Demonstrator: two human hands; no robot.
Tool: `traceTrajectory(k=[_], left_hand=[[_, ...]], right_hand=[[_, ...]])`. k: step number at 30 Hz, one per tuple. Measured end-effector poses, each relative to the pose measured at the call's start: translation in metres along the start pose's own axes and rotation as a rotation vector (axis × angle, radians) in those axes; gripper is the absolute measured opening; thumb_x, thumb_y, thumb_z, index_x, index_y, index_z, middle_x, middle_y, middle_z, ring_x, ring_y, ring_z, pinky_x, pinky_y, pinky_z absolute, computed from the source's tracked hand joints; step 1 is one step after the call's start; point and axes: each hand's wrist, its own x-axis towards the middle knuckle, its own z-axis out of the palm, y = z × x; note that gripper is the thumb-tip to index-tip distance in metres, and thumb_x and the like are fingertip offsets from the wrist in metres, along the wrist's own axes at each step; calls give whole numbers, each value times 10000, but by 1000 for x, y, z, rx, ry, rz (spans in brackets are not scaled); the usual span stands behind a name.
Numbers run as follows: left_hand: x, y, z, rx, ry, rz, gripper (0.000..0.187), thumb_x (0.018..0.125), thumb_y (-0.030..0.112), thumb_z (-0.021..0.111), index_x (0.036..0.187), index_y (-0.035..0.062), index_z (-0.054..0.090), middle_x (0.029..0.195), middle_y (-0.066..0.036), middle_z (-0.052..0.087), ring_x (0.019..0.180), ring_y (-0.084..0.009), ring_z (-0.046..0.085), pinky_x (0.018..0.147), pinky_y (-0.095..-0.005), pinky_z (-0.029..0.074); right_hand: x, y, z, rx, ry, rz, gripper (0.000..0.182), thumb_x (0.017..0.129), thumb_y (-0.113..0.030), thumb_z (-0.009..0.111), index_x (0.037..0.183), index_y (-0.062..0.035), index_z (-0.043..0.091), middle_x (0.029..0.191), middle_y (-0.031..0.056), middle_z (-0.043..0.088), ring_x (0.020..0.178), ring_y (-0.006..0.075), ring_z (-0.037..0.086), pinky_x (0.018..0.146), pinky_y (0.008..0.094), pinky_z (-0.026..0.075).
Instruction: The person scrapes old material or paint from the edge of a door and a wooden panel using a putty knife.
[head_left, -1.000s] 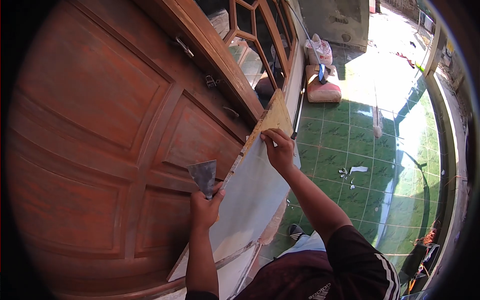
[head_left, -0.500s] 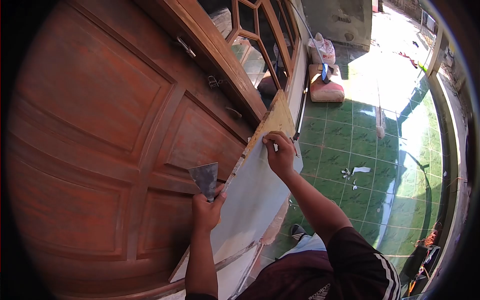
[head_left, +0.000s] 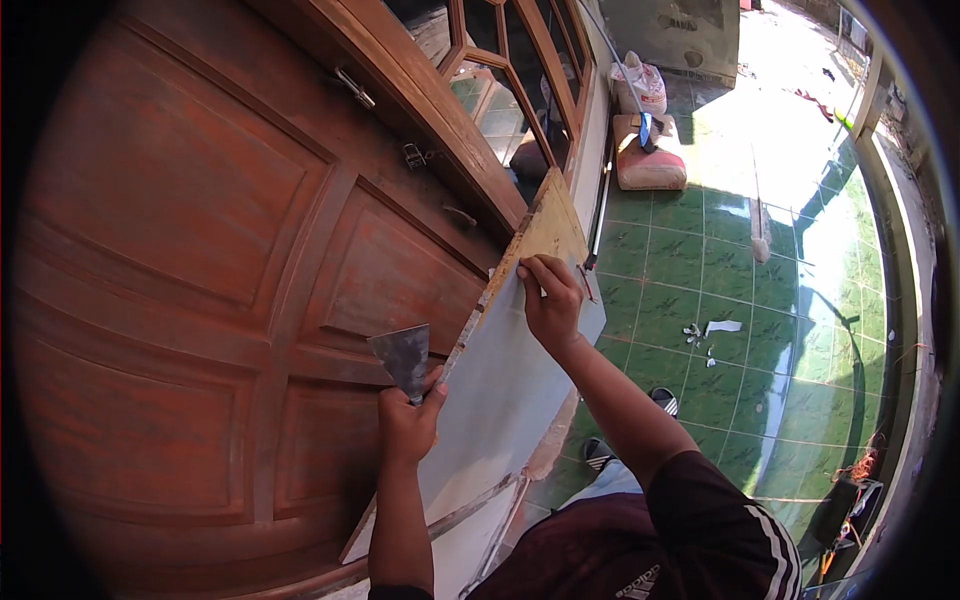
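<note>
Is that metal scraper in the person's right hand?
No, the left hand grips the scraper, while the right hand is at the pale panel.

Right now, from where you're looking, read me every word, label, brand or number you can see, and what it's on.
"adidas": on the shirt.
Red print on the upper sack: too blurred to read.
Scraper and board: none I can make out.

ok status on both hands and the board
Left hand holding scraper. Right hand on board, at its yellow-pale border, grip unclear. White scraps on green tiles, away from both hands.
</note>
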Motion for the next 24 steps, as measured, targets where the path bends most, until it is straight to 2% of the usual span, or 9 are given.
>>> traceTrajectory(k=[3,5,11,14,15,17,18,21,24], left_hand=[[-2,2,0,20,-4,-9,283,976,73,803,1223,-66,803,1006,-95,829,889,-96,706,812,-298,555],[-1,0,1,30,-2,31,282,975,69,803,1223,-65,803,990,-93,829,884,-93,704,809,-294,553],[-1,6,0,47,-15,7,285,970,30,797,1221,-104,785,1077,-95,810,972,-115,720,877,-278,572],[0,-2,1,38,9,51,288,975,64,797,1229,-72,798,994,-90,822,889,-92,699,818,-283,550],[0,1,1,46,6,31,289,971,50,797,1229,-81,792,1025,-91,817,916,-100,704,838,-281,555],[-1,7,1,64,3,-8,294,963,22,798,1230,-100,781,1087,-95,807,970,-115,713,879,-277,566],[-1,9,2,53,12,-1,295,966,37,801,1232,-89,786,1066,-92,810,955,-112,711,870,-279,561],[0,2,2,16,28,0,298,971,70,809,1236,-65,797,1029,-88,817,926,-107,709,855,-285,554],[5,-2,0,-6,17,-13,296,970,73,813,1232,-64,798,1040,-88,818,930,-112,713,862,-288,557]], right_hand=[[1,1,0,11,-15,31,110,948,15,777,1055,-9,773,1013,149,748,909,348,737,809,407,586],[1,0,2,5,5,18,104,943,20,776,1042,-9,770,1011,149,747,905,351,734,808,410,585],[0,4,4,24,16,0,106,928,28,773,1026,-9,766,1010,150,746,909,357,733,810,420,584],[3,5,1,37,-16,-7,100,927,28,770,1020,-5,756,1015,155,746,918,361,735,812,421,585],[3,6,-1,42,-33,-13,96,928,27,768,1018,-3,752,1017,158,745,922,362,736,812,422,585],[5,5,-4,91,-69,30,92,933,17,774,1018,0,742,1014,158,752,910,358,742,815,418,589],[8,4,-5,117,-84,49,92,935,12,777,1018,2,737,1013,158,755,905,355,745,816,417,591],[6,-2,-6,211,-49,283,97,936,-19,805,1025,2,771,1003,153,769,891,340,760,816,409,600],[6,3,-4,146,15,103,112,931,-50,833,1031,-4,811,994,143,779,884,323,773,813,400,606]])
